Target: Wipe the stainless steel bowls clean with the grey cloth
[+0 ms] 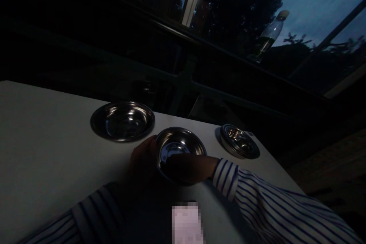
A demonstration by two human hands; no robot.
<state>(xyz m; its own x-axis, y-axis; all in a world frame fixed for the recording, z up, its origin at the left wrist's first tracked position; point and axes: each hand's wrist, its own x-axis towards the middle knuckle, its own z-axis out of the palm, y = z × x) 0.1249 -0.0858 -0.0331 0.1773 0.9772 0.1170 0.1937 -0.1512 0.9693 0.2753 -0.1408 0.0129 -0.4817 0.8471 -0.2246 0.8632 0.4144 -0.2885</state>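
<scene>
A shiny metal bowl [183,134] is tilted a little above or on the white table, near the middle of the view; whether it touches the tabletop is too dark to tell. My left hand [143,160] is closed around its left side, with fingers at the rim. My right hand [190,167] reaches in from the right over the near rim, and its fingers are lost in shadow inside the bowl. Whether the right hand holds anything does not show. Both sleeves are white with dark stripes.
A wide, shallow metal bowl [122,137] stands on the table [42,141] at the left. Stacked metal dishes [240,143] sit near the right edge. A plastic bottle [268,38] stands on the window sill. A pixelated pink patch [187,223] lies at the near edge.
</scene>
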